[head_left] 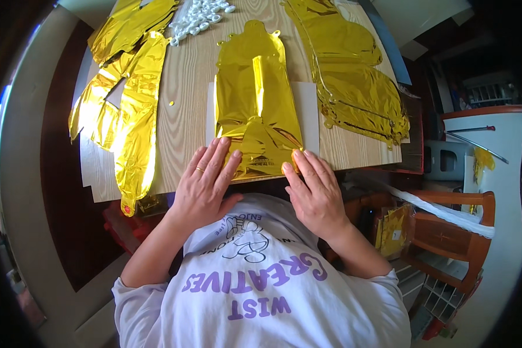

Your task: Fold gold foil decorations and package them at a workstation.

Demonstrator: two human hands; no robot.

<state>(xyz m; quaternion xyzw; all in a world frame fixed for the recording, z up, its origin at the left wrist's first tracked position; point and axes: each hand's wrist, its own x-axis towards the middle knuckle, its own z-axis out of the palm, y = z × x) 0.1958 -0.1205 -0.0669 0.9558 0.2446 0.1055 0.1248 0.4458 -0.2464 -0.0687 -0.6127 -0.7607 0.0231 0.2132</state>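
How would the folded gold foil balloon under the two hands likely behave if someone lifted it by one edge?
The gold foil balloon looks thin and creased, so it would probably flop. Its shiny surface suggests it is slippery. Both the left hand and right hand press it flat, hinting it springs open.

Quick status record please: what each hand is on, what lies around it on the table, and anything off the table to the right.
left hand: flat, fingers spread, pressing the near left edge of the folded gold foil balloon
right hand: flat, fingertips on the same balloon's near right corner
under balloon: white sheet on the wooden table
left of it: long gold foil pieces
right of it: stack of gold foil balloons
far edge: pile of small white plastic pieces
off table, right: wooden chair
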